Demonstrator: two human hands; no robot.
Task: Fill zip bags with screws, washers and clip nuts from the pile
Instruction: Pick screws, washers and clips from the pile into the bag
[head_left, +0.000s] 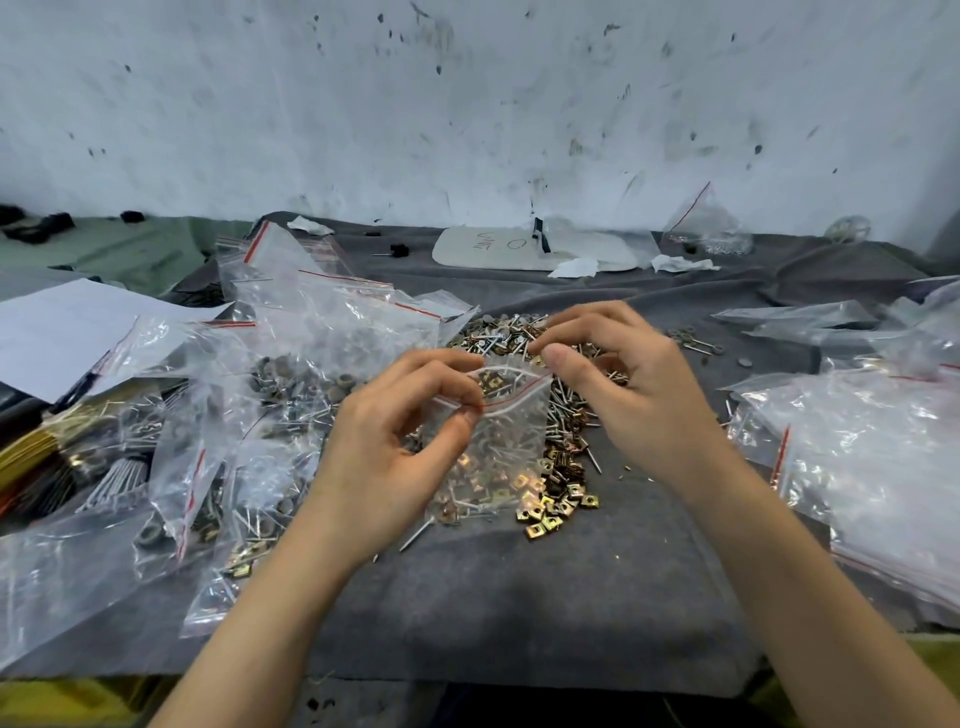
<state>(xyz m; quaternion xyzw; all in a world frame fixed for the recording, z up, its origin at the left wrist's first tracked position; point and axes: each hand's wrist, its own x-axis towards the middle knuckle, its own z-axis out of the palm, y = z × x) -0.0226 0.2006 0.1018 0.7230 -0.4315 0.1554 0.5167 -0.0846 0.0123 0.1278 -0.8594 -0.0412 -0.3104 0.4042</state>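
Filled bags heaped at the left run past the frame edge. The left hand pinches the near lip of the zip bag, held over the pile and veiling part of it. The right hand curls at its far lip; whether it grips anything is unclear.

Two bare hands — the left hand and the right hand — lead into bare forearms running out of view below; slim fingers, nails cut short and plain.
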